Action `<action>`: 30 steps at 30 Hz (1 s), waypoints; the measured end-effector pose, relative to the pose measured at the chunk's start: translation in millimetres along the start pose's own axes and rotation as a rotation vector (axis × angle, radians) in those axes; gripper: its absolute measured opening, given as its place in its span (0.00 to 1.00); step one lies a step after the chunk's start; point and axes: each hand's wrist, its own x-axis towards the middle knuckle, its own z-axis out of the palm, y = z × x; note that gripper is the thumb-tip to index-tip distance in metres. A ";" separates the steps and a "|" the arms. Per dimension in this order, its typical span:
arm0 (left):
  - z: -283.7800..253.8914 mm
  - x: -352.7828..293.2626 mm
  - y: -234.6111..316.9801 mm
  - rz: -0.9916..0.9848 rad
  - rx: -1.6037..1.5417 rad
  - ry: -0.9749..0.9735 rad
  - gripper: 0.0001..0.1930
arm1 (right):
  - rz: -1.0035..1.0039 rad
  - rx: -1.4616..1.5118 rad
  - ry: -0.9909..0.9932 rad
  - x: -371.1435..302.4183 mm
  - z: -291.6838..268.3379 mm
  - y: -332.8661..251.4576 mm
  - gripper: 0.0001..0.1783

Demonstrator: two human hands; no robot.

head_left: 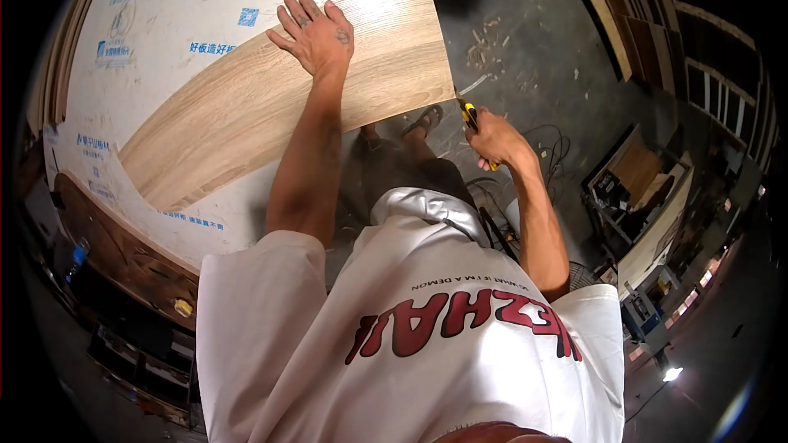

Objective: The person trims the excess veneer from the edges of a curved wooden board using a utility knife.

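Observation:
A curved wood-grain board (246, 127) lies on a large white sheet with blue print (180, 4). My left hand (322, 39) rests on the board near its far edge, palm down with the fingers spread. Beside the board's right end, my right hand (497, 138) is closed round a yellow and black utility knife (469, 115). Its tip is at the board's near right corner. A thin pale strip (474, 84) shows just beyond that corner; whether it touches the board I cannot tell.
Wood shavings and scraps (488, 45) litter the grey floor right of the boards. Dark cables (554, 148) trail near my right forearm. A wooden crate (636, 176) with tools stands farther right. A brown board with a curved edge (107, 226) lies at the left.

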 end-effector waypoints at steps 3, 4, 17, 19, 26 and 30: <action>0.2 -0.5 -0.4 0.017 -0.004 -0.001 0.33 | 0.014 -0.028 0.016 2.4 6.4 4.1 0.16; -1.2 -0.8 -0.2 0.014 -0.006 -0.002 0.32 | 0.015 -0.026 0.011 2.2 8.0 3.6 0.16; 1.2 -1.9 16.8 0.021 0.021 -0.020 0.33 | -0.143 -0.202 0.249 119.2 153.6 136.8 0.15; -5.5 2.4 8.0 -0.004 0.018 -0.059 0.34 | -0.124 0.220 0.683 99.7 153.9 107.1 0.13; -10.8 6.0 -19.6 0.066 0.198 -0.062 0.41 | -0.425 1.371 0.379 91.5 123.0 43.0 0.26; -38.4 -25.9 -50.5 0.195 -0.409 -0.054 0.32 | -0.525 1.326 0.474 99.6 150.9 50.3 0.24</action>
